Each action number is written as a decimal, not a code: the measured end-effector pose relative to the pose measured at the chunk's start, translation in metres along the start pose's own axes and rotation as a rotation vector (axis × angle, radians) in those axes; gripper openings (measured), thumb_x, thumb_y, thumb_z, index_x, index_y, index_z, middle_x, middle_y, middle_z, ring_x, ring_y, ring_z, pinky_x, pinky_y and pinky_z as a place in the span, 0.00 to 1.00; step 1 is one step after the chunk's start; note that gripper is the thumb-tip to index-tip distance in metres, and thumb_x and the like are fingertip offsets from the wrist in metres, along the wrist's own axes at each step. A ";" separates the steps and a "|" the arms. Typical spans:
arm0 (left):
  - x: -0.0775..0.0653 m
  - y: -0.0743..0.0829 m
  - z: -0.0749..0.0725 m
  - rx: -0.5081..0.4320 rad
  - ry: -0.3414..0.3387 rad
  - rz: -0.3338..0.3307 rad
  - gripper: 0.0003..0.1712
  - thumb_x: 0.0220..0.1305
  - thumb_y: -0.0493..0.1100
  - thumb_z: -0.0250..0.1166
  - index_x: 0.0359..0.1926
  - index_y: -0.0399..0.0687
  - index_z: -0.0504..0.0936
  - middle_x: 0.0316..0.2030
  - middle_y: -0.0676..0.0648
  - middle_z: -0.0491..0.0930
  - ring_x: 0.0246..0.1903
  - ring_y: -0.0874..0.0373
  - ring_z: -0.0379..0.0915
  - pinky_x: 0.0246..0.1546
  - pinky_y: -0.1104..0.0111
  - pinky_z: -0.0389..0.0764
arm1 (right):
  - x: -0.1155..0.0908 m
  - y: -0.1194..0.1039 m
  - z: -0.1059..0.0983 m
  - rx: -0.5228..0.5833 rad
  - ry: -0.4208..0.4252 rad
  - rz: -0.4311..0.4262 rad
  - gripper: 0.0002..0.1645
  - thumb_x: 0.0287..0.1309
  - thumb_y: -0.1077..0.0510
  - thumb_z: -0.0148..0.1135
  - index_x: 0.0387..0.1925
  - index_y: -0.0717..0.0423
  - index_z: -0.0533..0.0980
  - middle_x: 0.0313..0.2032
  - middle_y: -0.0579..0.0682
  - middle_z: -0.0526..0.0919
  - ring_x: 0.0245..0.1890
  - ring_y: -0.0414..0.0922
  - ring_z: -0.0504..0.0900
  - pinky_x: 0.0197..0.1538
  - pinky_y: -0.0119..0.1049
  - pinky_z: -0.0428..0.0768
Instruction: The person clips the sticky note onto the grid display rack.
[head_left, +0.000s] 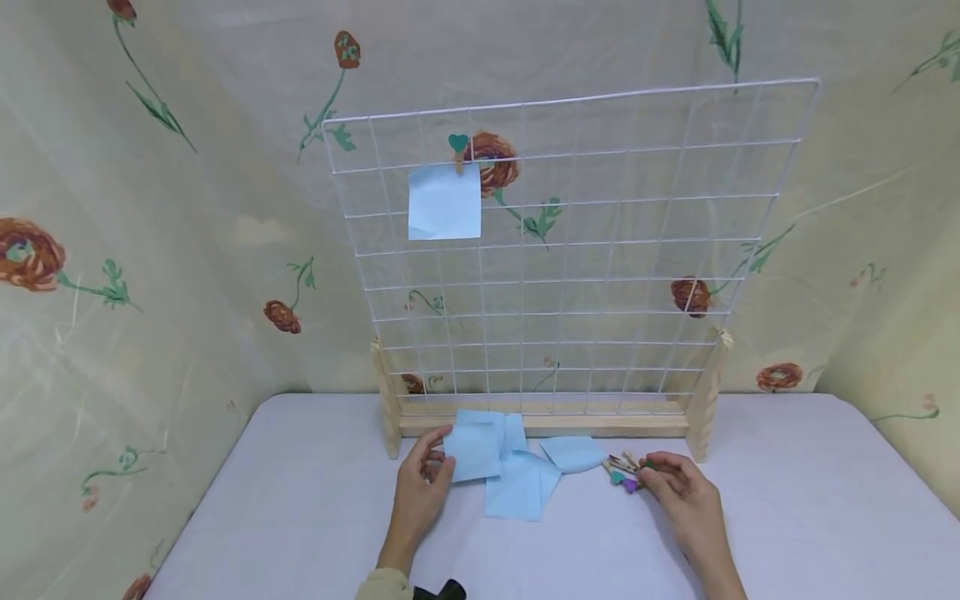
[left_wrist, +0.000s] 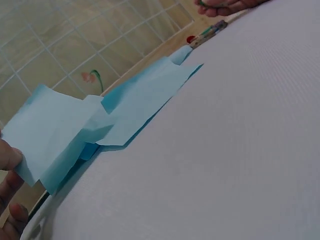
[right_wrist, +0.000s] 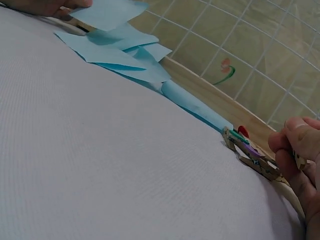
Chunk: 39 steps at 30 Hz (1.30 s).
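My left hand (head_left: pixel 422 493) pinches a light-blue paper square (head_left: pixel 472 454) by its left edge, raised over a loose pile of similar blue papers (head_left: pixel 517 496) on the table. In the left wrist view, the thumb (left_wrist: pixel 9 156) lies on the face of the held paper. At the right, my right hand (head_left: pixel 690 502) pinches a small wooden clothespin (right_wrist: pixel 300 161), mostly covered by the fingers; green shows at the fingertips in the head view. Beside that hand lie several mini clothespins (right_wrist: pixel 252 154) with coloured hearts, next to a curled blue paper (head_left: pixel 573 454).
A white wire grid (head_left: pixel 600 242) stands upright in a wooden base (head_left: pixel 615 426) behind the papers. On its upper left hangs one blue paper (head_left: pixel 444 204), held by a clothespin with a green heart (head_left: pixel 458 143). Floral cloth (head_left: pixel 225 208) surrounds the white table (head_left: pixel 300 500).
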<state>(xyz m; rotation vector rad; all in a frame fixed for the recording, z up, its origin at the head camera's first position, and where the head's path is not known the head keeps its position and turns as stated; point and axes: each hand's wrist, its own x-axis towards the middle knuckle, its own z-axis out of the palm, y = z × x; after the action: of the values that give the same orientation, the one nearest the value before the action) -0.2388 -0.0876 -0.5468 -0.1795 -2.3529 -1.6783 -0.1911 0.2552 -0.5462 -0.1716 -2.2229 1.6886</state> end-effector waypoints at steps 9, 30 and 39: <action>0.000 0.009 0.004 -0.035 -0.004 0.035 0.28 0.59 0.33 0.62 0.57 0.64 0.74 0.52 0.55 0.77 0.40 0.60 0.74 0.35 0.75 0.75 | -0.001 0.002 -0.004 0.074 -0.012 -0.035 0.18 0.59 0.63 0.61 0.49 0.69 0.72 0.37 0.33 0.83 0.37 0.26 0.82 0.40 0.20 0.79; 0.008 0.074 0.002 -0.094 -0.006 0.110 0.24 0.58 0.28 0.61 0.56 0.44 0.76 0.48 0.44 0.78 0.39 0.54 0.74 0.34 0.76 0.72 | 0.003 0.002 -0.004 0.152 -0.005 0.017 0.19 0.60 0.61 0.60 0.48 0.69 0.69 0.36 0.36 0.79 0.34 0.29 0.83 0.40 0.23 0.80; 0.016 0.084 0.002 -0.106 -0.024 0.159 0.24 0.59 0.28 0.60 0.58 0.43 0.74 0.50 0.42 0.78 0.40 0.53 0.74 0.35 0.74 0.73 | 0.000 -0.002 -0.003 0.147 0.034 0.049 0.17 0.60 0.63 0.60 0.47 0.69 0.70 0.32 0.36 0.80 0.32 0.29 0.81 0.37 0.20 0.77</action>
<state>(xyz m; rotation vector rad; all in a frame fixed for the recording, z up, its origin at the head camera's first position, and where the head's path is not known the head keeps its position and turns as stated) -0.2346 -0.0585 -0.4668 -0.3973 -2.2028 -1.7329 -0.1894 0.2575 -0.5436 -0.2175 -2.0767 1.8528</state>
